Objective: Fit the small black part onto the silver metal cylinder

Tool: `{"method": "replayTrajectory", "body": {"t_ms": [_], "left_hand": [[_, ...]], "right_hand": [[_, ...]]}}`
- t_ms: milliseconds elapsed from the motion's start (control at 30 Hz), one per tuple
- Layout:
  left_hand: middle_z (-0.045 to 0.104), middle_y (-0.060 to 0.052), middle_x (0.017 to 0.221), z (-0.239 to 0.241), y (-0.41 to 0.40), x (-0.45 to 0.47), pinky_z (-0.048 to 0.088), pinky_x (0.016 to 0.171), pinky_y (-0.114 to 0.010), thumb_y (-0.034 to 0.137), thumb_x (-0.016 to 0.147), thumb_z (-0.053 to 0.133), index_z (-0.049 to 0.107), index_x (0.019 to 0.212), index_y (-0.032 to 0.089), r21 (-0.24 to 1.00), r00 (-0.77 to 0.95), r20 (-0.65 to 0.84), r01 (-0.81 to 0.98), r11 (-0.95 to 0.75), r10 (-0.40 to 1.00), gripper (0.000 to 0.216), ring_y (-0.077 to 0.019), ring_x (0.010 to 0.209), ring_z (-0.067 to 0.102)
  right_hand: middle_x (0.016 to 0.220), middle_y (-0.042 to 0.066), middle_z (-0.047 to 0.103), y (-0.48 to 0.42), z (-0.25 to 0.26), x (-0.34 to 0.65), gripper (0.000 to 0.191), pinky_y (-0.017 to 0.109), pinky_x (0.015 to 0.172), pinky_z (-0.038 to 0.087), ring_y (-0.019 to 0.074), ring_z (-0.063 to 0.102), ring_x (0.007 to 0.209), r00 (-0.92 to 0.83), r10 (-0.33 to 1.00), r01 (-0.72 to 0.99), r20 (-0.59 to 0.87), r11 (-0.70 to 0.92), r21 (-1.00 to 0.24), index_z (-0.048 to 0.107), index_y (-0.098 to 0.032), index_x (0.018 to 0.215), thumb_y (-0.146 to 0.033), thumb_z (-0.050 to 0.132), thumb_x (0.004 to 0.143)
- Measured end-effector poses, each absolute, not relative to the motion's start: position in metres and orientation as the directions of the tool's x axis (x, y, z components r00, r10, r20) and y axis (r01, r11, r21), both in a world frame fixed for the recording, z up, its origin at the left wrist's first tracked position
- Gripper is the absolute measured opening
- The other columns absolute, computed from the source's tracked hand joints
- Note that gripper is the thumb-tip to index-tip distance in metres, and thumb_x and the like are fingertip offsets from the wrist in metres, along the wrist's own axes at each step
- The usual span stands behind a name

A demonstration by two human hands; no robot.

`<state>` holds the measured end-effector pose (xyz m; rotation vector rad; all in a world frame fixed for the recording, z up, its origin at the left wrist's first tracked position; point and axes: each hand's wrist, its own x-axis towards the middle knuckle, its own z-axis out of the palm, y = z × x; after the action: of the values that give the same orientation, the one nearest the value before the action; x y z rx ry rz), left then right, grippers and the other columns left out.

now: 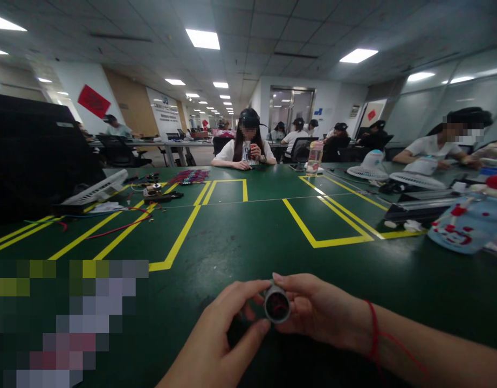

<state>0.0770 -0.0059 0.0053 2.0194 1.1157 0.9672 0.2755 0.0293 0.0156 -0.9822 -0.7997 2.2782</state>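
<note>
Low in the head view, a short grey metal-looking cylinder [277, 305] is tilted with its round end toward me. Its inside is dark, with reddish bits like wire; I cannot make out more. My left hand [228, 318] has its index finger at the top edge and its thumb by the lower rim. From the other side, my right hand [319, 310] grips it, thumb on top and fingers curled behind and under. A red string bracelet [373, 330] circles the right wrist.
Green table [240, 231] with yellow tape lines. At left lie a white fan [97, 189], a small mechanism [154, 189] and red wire [127, 226]; at right, a blue container [469, 221], dark metal profiles [420, 205] and more fans [367, 166]. Opposite sits a person [244, 145].
</note>
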Motion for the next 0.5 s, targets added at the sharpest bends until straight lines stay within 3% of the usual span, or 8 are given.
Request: {"method": "replayTrajectory", "body": {"t_ms": [167,333,433,500], "left_hand": [[0.069,0.004,0.11,0.0,-0.006,0.076,0.054,0.085,-0.03,0.013,0.084,0.059,0.054,0.124,0.041,0.784,0.395,0.309,0.408,-0.467,0.865,0.049,-0.0178,0.095,0.066],[0.067,0.004,0.12,-0.004,-0.007,0.071,0.052,0.09,-0.031,0.012,0.083,0.06,0.049,0.127,0.043,0.735,0.432,0.317,0.451,-0.506,0.844,0.055,-0.0195,0.107,0.063],[0.063,0.005,0.127,-0.003,-0.008,0.067,0.048,0.098,-0.033,0.006,0.08,0.056,0.047,0.129,0.044,0.685,0.461,0.321,0.49,-0.539,0.827,0.062,-0.0193,0.114,0.06],[0.061,0.005,0.131,-0.003,-0.008,0.065,0.045,0.102,-0.035,0.004,0.08,0.053,0.046,0.129,0.043,0.663,0.465,0.329,0.506,-0.551,0.822,0.063,-0.0194,0.118,0.058]], "right_hand": [[0.1,0.013,0.061,0.028,0.01,0.276,0.041,0.019,0.07,0.052,0.0083,0.061,0.078,-0.633,0.683,-0.244,-0.365,-0.623,-0.743,0.055,-0.005,0.103,-0.042,0.059,0.085],[0.098,0.008,0.061,0.022,0.004,0.277,0.039,0.023,0.075,0.052,0.0094,0.062,0.081,-0.566,0.761,-0.308,-0.317,-0.552,-0.775,0.051,-0.01,0.106,-0.035,0.066,0.081],[0.102,0.005,0.06,0.022,0.0,0.276,0.052,0.027,0.079,0.053,0.0116,0.062,0.087,-0.433,0.865,-0.276,-0.253,-0.395,-0.876,0.05,-0.015,0.112,-0.028,0.077,0.069],[0.104,0.005,0.061,0.023,-0.002,0.276,0.055,0.027,0.081,0.052,0.0128,0.061,0.092,-0.377,0.917,-0.167,-0.13,-0.205,-0.964,0.053,-0.017,0.112,-0.025,0.079,0.065]]}}
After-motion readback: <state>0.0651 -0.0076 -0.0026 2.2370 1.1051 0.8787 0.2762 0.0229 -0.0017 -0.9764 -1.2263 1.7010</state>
